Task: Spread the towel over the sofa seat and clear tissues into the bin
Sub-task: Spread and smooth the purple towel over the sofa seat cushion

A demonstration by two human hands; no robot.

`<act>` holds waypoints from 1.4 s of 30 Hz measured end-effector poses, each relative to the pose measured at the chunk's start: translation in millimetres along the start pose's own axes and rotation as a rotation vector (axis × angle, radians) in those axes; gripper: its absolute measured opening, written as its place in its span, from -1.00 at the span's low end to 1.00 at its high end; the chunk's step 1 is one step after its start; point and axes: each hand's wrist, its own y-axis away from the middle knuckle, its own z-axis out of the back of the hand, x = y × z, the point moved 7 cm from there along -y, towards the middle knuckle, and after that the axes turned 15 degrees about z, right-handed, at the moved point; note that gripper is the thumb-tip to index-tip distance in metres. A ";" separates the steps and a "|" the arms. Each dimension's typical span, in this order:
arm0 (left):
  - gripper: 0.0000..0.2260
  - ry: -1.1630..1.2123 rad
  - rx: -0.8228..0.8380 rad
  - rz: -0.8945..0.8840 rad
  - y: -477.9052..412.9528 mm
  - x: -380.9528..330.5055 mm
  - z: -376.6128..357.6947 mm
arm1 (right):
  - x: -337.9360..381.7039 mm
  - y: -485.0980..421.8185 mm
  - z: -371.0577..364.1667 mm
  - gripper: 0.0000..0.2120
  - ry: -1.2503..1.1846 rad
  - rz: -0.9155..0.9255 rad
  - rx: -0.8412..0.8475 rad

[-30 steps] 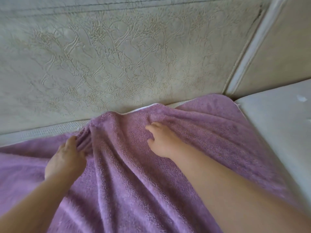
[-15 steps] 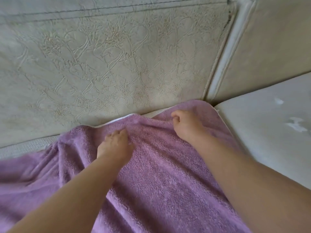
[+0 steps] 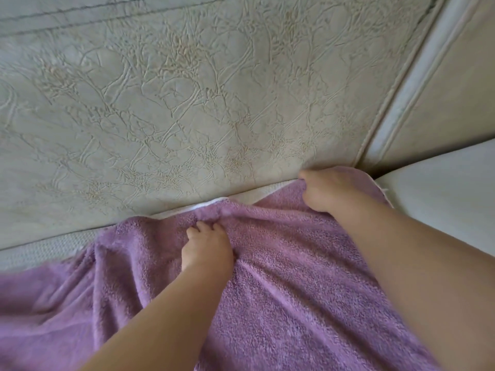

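The sofa backrest (image 3: 187, 103) takes up most of the upper frame, its cream leather cracked and wrinkled all over, with a stitched seam running across the upper left. Below it, the purple towel (image 3: 294, 303) fills the lower frame from the left edge to the lower right. It lies on the sofa seat (image 3: 40, 250), rumpled into long folds on the left and flatter toward the right. Its far edge sits just short of the backrest, leaving a pale strip of textured seat showing at centre left. At the right of the frame a smooth pale cushion (image 3: 442, 188) lies beside the towel, and above it a second back panel (image 3: 460, 84) meets the first along a light piped seam (image 3: 409, 84).

Two bare forearms reach in from the bottom. The right hand (image 3: 326, 191), right of centre, is curled over the towel's far edge close to its corner, grasping the cloth against the foot of the backrest. The left hand (image 3: 207, 247), near the centre, has its fingers bent into a raised ridge of towel, gripping it just behind the far edge.
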 end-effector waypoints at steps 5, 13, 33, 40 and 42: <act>-0.45 -0.013 -0.006 0.017 -1.6 -1.9 -3.5 | -39.6 -12.5 -0.7 -0.73 -0.135 -0.140 -0.088; -0.45 -0.041 0.008 0.033 -2.4 -4.9 -7.3 | -107.9 -2.6 -2.2 -0.77 -0.438 -0.363 -0.479; -0.47 0.096 -0.039 0.022 -6.8 0.9 -13.1 | 13.9 3.1 -55.4 -0.42 -0.189 -0.006 0.084; -0.62 0.646 0.095 -0.168 2.1 62.5 11.3 | 112.4 63.0 -52.1 -0.55 -0.246 0.214 -0.124; -0.72 0.787 -0.079 -0.116 4.5 118.6 24.1 | 146.5 78.6 -46.4 -0.65 -0.325 0.232 -0.273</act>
